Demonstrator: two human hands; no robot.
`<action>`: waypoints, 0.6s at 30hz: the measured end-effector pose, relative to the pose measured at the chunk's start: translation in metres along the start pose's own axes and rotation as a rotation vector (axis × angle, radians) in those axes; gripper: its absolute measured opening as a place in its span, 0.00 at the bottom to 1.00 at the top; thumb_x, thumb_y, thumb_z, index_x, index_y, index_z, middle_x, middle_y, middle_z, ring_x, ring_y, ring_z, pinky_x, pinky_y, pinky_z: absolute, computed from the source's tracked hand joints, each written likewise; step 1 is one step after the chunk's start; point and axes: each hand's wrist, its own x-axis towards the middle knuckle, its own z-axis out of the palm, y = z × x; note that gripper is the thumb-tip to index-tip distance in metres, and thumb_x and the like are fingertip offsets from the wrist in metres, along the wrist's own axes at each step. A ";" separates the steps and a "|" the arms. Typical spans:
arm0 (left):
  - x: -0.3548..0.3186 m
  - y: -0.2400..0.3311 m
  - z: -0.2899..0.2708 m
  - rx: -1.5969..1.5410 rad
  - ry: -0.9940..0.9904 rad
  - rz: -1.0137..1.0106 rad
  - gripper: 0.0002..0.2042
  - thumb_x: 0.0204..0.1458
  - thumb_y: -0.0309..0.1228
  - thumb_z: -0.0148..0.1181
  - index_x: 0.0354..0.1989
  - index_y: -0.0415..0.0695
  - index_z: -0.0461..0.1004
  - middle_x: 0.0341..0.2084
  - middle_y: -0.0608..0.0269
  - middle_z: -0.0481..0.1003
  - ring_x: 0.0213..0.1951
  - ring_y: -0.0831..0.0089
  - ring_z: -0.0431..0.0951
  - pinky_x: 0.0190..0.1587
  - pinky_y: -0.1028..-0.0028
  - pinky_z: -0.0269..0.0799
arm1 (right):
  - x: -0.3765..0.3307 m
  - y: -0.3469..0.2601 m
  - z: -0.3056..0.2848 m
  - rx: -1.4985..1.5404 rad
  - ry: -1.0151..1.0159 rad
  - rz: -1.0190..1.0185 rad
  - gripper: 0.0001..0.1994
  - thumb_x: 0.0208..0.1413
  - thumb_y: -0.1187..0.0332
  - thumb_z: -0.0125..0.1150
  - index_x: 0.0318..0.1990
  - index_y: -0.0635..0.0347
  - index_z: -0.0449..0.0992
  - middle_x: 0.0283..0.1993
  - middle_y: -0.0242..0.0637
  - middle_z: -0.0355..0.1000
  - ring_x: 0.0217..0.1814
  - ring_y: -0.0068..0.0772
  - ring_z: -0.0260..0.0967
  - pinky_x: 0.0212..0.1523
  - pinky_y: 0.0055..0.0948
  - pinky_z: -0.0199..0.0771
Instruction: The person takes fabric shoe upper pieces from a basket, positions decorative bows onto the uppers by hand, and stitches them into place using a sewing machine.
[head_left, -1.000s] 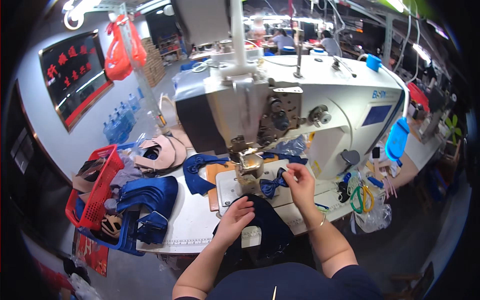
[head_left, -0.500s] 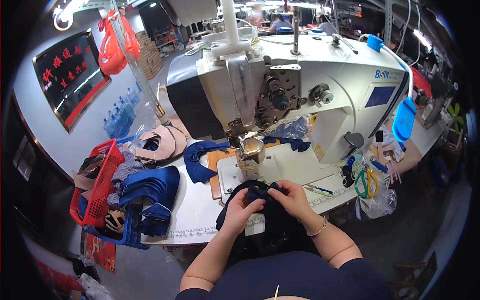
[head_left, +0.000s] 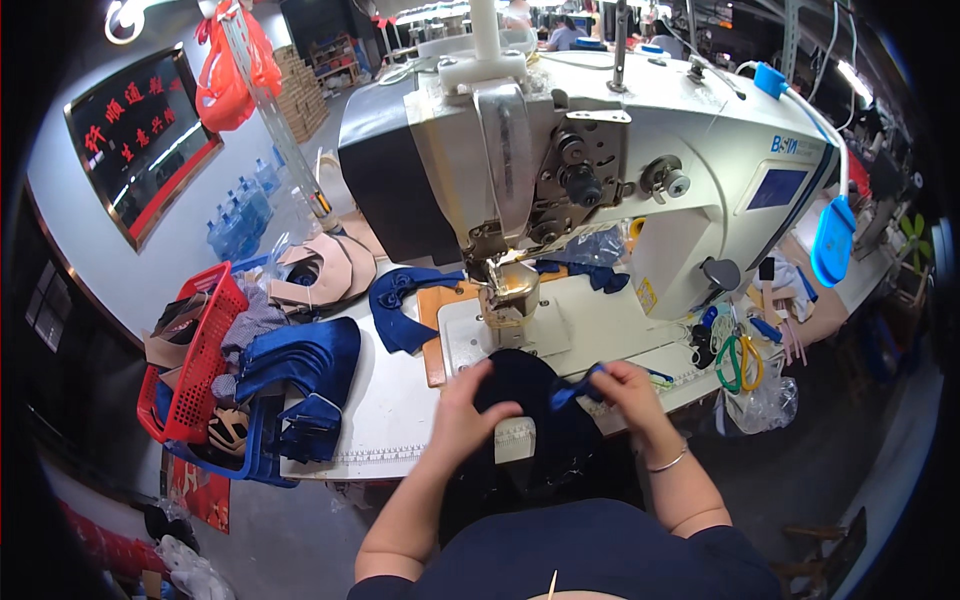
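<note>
Over the near edge of the machine table, a dark navy curved fabric piece point(head_left: 522, 385) lies between my hands. My left hand point(head_left: 466, 410) is at its left side, thumb and fingers spread apart with nothing gripped. My right hand point(head_left: 634, 402) pinches a small blue fabric bow point(head_left: 577, 390) at its right end, over the navy piece. Just beyond stands the sewing machine point(head_left: 640, 150), its needle area point(head_left: 508, 290) above the bed. Left of the bed, a blue curved piece with a bow point(head_left: 402, 308) rests on the table.
To the left, a stack of blue fabric pieces point(head_left: 305, 360) hangs over a blue crate point(head_left: 270, 462) beside a red basket point(head_left: 205, 365). Beige pieces point(head_left: 325, 272) lie behind. Green-handled point(head_left: 730, 365) and yellow-handled scissors point(head_left: 752, 365) hang by the right table edge.
My left hand has let go of the bow and spread open. My right hand has moved right, keeping the bow pinched. More of the navy piece shows, and the view has shifted slightly.
</note>
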 end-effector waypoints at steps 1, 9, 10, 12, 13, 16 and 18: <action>0.005 -0.004 -0.005 0.263 0.093 0.020 0.34 0.34 0.38 0.73 0.51 0.36 0.67 0.43 0.48 0.70 0.46 0.57 0.71 0.46 0.67 0.69 | 0.002 0.000 -0.009 0.049 0.097 0.022 0.06 0.54 0.66 0.60 0.32 0.58 0.77 0.22 0.22 0.68 0.21 0.11 0.59 0.20 0.12 0.54; 0.008 -0.014 0.002 0.392 -0.004 -0.110 0.34 0.33 0.38 0.74 0.50 0.36 0.68 0.36 0.51 0.68 0.40 0.55 0.72 0.44 0.64 0.70 | 0.007 0.008 -0.025 0.356 0.176 0.029 0.04 0.55 0.70 0.59 0.35 0.60 0.73 0.27 0.27 0.70 0.23 0.15 0.63 0.25 0.14 0.67; 0.008 -0.016 0.001 0.283 -0.012 -0.148 0.34 0.32 0.38 0.74 0.50 0.36 0.68 0.36 0.52 0.68 0.40 0.55 0.72 0.43 0.64 0.70 | 0.007 0.009 -0.025 0.342 0.164 0.026 0.05 0.55 0.69 0.59 0.34 0.60 0.74 0.27 0.28 0.70 0.23 0.16 0.63 0.26 0.14 0.66; 0.007 -0.017 -0.001 0.176 -0.016 -0.185 0.34 0.31 0.38 0.74 0.49 0.36 0.69 0.36 0.52 0.68 0.39 0.56 0.72 0.43 0.64 0.70 | 0.008 0.003 -0.023 0.338 0.136 0.004 0.05 0.56 0.68 0.59 0.34 0.60 0.74 0.27 0.28 0.70 0.23 0.16 0.63 0.26 0.14 0.66; 0.005 -0.018 -0.001 0.248 0.006 -0.128 0.33 0.31 0.39 0.74 0.48 0.36 0.70 0.37 0.51 0.69 0.40 0.55 0.73 0.43 0.65 0.70 | 0.009 0.002 -0.023 0.332 0.110 -0.015 0.06 0.56 0.67 0.59 0.34 0.60 0.73 0.27 0.28 0.71 0.24 0.16 0.64 0.27 0.14 0.66; -0.001 -0.021 0.001 0.331 0.012 -0.069 0.32 0.32 0.40 0.73 0.46 0.35 0.71 0.38 0.50 0.70 0.40 0.55 0.73 0.43 0.66 0.71 | 0.012 0.003 -0.020 0.320 0.099 -0.017 0.07 0.56 0.66 0.59 0.34 0.60 0.73 0.27 0.29 0.71 0.24 0.16 0.63 0.27 0.15 0.66; -0.001 -0.023 0.002 0.333 0.004 -0.068 0.31 0.32 0.42 0.73 0.44 0.35 0.73 0.36 0.50 0.70 0.39 0.55 0.73 0.43 0.65 0.70 | 0.012 0.004 -0.016 0.333 0.090 -0.022 0.07 0.56 0.66 0.59 0.34 0.60 0.73 0.27 0.28 0.71 0.24 0.15 0.63 0.27 0.15 0.66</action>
